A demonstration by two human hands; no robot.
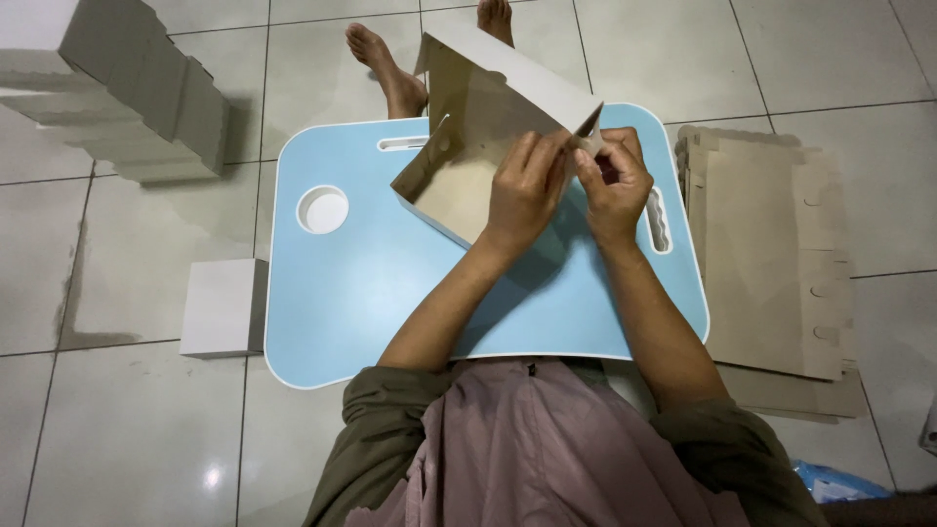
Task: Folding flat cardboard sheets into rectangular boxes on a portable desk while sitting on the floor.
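Observation:
A half-folded cardboard box (468,146), white outside and brown inside, stands tilted on a light blue lap table (371,283). My left hand (527,190) presses on the box's near right corner, fingers curled over its edge. My right hand (617,181) pinches a small flap at that same corner, right beside the left hand. Both hands hold the box.
A stack of folded white boxes (137,83) lies on the tiled floor at upper left. One small white box (224,307) sits left of the table. Flat brown cardboard blanks (771,254) are piled to the right. My bare feet (386,59) show beyond the table.

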